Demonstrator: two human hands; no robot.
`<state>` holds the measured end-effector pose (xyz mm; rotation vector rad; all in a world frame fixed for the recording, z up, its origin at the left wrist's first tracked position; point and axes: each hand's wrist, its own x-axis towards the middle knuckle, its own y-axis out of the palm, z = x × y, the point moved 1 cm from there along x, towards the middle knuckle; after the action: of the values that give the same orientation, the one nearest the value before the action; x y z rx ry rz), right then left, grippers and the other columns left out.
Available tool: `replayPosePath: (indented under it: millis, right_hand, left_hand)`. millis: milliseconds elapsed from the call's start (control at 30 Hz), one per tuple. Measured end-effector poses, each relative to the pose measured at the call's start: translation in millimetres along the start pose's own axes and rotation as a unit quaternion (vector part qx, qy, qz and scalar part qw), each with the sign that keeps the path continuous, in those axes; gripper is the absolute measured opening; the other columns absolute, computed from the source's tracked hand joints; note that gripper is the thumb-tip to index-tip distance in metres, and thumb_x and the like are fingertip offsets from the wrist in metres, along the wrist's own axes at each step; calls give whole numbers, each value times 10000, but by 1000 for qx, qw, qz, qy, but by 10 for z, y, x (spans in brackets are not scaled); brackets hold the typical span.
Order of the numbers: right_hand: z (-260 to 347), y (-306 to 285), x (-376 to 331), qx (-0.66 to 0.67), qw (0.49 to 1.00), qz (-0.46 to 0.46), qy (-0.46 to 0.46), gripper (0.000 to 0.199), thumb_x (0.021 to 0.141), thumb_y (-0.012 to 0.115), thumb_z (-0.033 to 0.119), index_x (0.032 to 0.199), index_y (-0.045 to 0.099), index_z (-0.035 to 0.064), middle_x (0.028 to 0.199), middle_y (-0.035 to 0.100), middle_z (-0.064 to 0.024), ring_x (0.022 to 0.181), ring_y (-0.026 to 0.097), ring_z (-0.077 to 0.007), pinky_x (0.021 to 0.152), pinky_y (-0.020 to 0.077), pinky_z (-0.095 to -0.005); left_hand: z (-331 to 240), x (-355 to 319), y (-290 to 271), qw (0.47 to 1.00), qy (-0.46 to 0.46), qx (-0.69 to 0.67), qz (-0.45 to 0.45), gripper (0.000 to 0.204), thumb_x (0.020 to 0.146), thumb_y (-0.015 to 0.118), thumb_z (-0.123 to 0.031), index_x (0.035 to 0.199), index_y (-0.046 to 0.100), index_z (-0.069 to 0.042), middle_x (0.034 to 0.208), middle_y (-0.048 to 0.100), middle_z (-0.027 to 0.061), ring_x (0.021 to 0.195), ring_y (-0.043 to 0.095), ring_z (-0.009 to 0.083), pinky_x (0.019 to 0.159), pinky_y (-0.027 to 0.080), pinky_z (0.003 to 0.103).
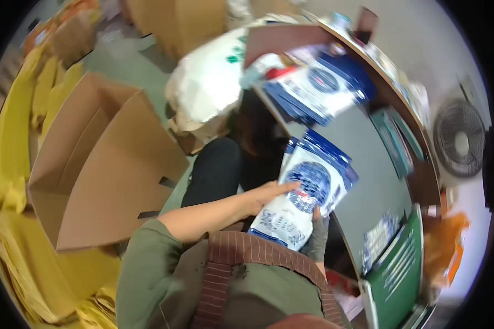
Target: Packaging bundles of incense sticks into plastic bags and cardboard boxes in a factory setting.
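Grey table (pixel 362 159); both hands grip blue-white pouches (pixel 307 192); open carton (pixel 93 164) left.

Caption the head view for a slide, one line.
Both hands, left and right, hold a stack of blue-and-white pouches at a grey table, open cardboard box to the left.

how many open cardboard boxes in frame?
1 clearly open: the large cardboard box on the floor at the person's left, flaps spread, beside the yellow packaging. More brown cartons sit at the top edge; whether they are open is unclear.
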<state>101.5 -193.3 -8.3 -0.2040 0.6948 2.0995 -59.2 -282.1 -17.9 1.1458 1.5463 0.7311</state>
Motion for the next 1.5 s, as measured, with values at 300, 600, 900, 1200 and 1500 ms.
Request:
replayPosePath:
  millis: [300,600,900,1200,1500]
  right_hand:
    - [400,3008,50,-198,910,363,14,531,860,657,282,1277,486,3,1094,611,-100,919,623,-189,788,509,-304]
    - [-1016,6123,32,-450,542,702,105,528,785,753,397,1112,630,1,986,677,-76,878,630,-157,775,505,-259]
    - [-2905,6000,582,-573,346,705,236,453,833,719,325,1170,612,42,1063,665,-84,938,603,-149,854,483,-297]
    - [-3473,6015,987,-613,416,630,233,544,782,768,332,1199,581,36,1077,659,-97,950,613,-196,866,491,-345]
    - [-3851,4964,1616,-652,335,660,163,970,699,741,567,1398,372,4,1309,525,-205,1194,508,-268,1027,374,-351]
  left_hand:
    - [-1692,-2364,215,830,484,255,-113,577,789,772,-151,1273,499,1,1184,611,114,1031,613,187,900,512,336]
    - [-2400,-4414,-1303,829,499,78,-240,442,917,610,-333,1211,571,-5,1124,657,112,980,661,189,853,555,330]
    - [-1783,-3986,-2821,883,320,-185,-290,418,918,579,-406,1175,595,-77,1121,645,88,996,626,202,877,502,366]
    - [-1812,-3316,-3730,849,383,-244,-271,368,837,701,-353,1090,632,-95,1016,666,71,914,625,215,812,511,395]
    - [-1262,-2782,-4017,849,334,-164,-376,535,765,763,-416,1179,605,-116,1167,624,67,1067,569,195,926,437,358]
